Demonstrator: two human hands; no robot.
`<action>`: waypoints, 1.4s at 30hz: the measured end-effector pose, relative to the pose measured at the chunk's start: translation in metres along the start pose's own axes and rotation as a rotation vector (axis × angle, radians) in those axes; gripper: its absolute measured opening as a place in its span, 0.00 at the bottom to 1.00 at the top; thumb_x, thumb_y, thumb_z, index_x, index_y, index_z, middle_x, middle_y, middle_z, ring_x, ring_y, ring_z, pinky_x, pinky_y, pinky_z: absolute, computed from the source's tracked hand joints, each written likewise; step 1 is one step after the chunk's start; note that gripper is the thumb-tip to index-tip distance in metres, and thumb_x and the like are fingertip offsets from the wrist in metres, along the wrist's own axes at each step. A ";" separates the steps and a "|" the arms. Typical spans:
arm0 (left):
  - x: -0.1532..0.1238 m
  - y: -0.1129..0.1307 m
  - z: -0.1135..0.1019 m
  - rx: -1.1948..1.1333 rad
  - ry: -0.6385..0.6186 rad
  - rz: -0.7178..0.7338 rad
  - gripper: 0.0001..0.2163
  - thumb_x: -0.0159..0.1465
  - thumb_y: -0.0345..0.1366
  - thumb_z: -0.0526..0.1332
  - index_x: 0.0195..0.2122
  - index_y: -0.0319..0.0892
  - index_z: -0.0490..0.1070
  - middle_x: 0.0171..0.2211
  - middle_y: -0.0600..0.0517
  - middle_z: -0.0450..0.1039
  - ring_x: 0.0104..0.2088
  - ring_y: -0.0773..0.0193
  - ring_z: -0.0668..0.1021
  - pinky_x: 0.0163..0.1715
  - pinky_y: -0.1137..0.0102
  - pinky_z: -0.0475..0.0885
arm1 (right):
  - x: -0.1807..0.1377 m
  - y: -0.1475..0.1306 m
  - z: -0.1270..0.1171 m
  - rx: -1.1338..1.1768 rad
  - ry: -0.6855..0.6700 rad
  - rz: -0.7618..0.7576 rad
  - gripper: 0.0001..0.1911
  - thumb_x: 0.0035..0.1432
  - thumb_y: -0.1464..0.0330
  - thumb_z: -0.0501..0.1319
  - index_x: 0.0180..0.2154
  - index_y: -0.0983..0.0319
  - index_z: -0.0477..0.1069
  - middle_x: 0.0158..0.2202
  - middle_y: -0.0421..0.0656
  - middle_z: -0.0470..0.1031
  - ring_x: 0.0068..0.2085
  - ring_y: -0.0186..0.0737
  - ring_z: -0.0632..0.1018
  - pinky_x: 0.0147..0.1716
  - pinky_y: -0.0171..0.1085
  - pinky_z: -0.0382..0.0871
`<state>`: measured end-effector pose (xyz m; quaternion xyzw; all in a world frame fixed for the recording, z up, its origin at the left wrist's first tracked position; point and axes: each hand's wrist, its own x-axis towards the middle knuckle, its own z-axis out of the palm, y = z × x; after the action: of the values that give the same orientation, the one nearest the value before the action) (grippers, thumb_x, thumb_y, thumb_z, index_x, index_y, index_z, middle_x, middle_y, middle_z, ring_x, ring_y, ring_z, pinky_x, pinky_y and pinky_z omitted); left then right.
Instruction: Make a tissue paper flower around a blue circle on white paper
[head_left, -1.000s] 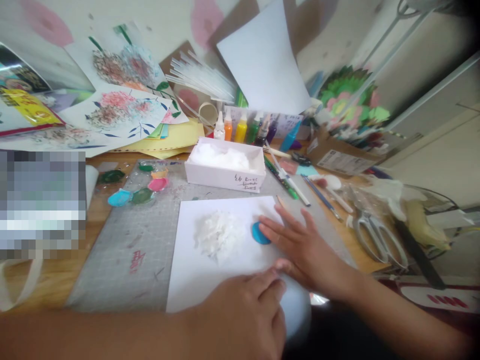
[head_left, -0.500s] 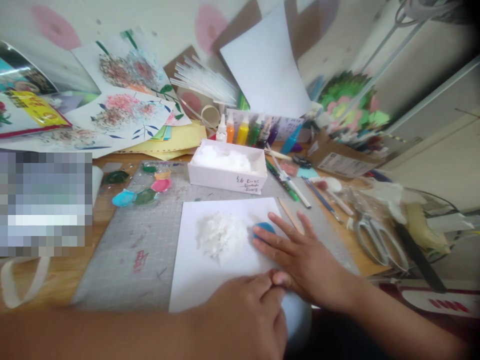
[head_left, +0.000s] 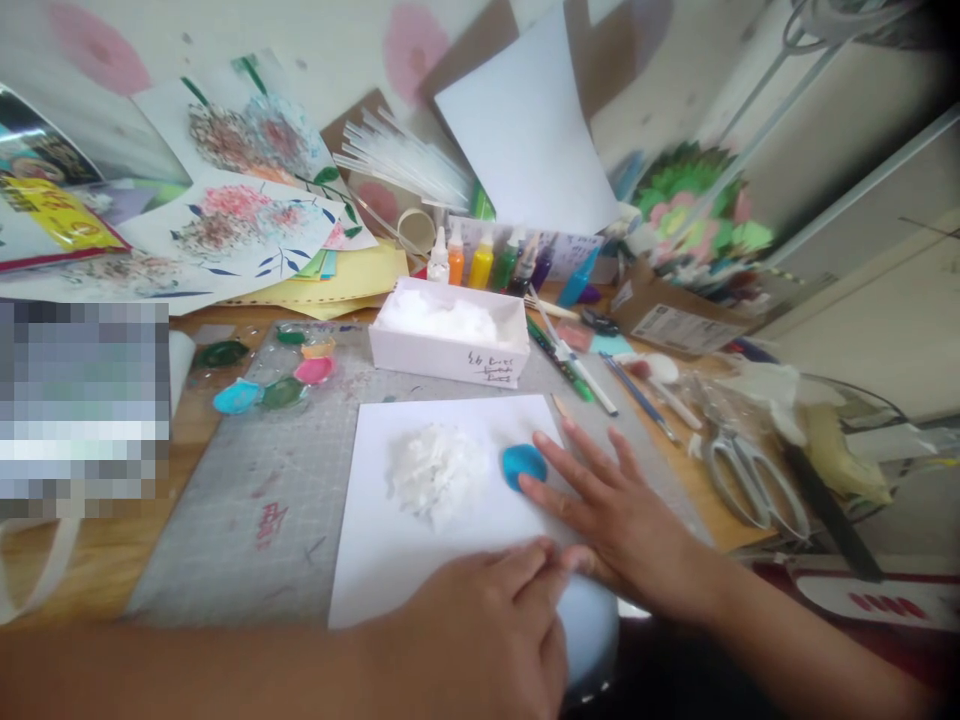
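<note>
A white sheet of paper lies on the grey cutting mat. On its left part sits a pile of crumpled white material. A round blue piece lies to the right of the pile. My right hand is open, its fingers spread over the paper's right side; one fingertip is at the blue piece's edge. My left hand is closed at the paper's near edge, its fingers by my right thumb. What the left fingers hold, if anything, is hidden. A pale bluish rounded surface shows beneath both hands.
Behind the paper stands a white box of white fluffy material. Paint bottles are lined up behind it. Small paint dishes lie at left. Pens and scissors lie at right.
My right hand has shifted right, uncovering most of the blue piece that its fingers lay over. My left hand stays closed near the right thumb. The view has moved slightly.
</note>
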<state>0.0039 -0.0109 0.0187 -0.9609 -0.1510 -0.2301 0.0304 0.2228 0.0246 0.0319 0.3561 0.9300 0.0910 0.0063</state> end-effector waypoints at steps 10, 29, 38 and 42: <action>-0.001 -0.001 -0.001 -0.021 -0.090 0.017 0.14 0.62 0.39 0.56 0.40 0.33 0.70 0.47 0.38 0.72 0.49 0.47 0.73 0.43 0.60 0.72 | -0.008 0.008 -0.003 0.110 -0.080 0.088 0.33 0.61 0.48 0.44 0.64 0.53 0.43 0.67 0.44 0.39 0.65 0.57 0.40 0.56 0.65 0.40; 0.000 -0.001 0.000 -0.014 -0.022 0.002 0.09 0.59 0.34 0.56 0.36 0.34 0.71 0.44 0.39 0.74 0.47 0.48 0.75 0.39 0.62 0.75 | 0.024 0.010 -0.012 0.268 -0.044 0.201 0.22 0.65 0.57 0.45 0.57 0.50 0.62 0.66 0.39 0.45 0.65 0.56 0.43 0.55 0.68 0.41; 0.002 0.001 0.000 -0.025 -0.026 -0.016 0.10 0.59 0.34 0.57 0.37 0.34 0.72 0.44 0.39 0.74 0.46 0.49 0.75 0.39 0.63 0.73 | 0.036 0.000 -0.015 0.189 -0.031 0.147 0.21 0.65 0.56 0.45 0.55 0.51 0.64 0.65 0.40 0.47 0.65 0.57 0.44 0.55 0.68 0.40; 0.002 0.003 0.001 -0.026 -0.039 -0.030 0.11 0.59 0.35 0.57 0.38 0.33 0.72 0.45 0.38 0.73 0.46 0.49 0.74 0.39 0.63 0.73 | 0.037 -0.003 -0.013 0.130 0.005 0.130 0.20 0.65 0.57 0.46 0.54 0.50 0.65 0.65 0.41 0.48 0.65 0.57 0.44 0.56 0.67 0.37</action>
<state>0.0068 -0.0126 0.0189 -0.9631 -0.1632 -0.2138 0.0117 0.1921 0.0448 0.0466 0.4149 0.9089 0.0315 -0.0253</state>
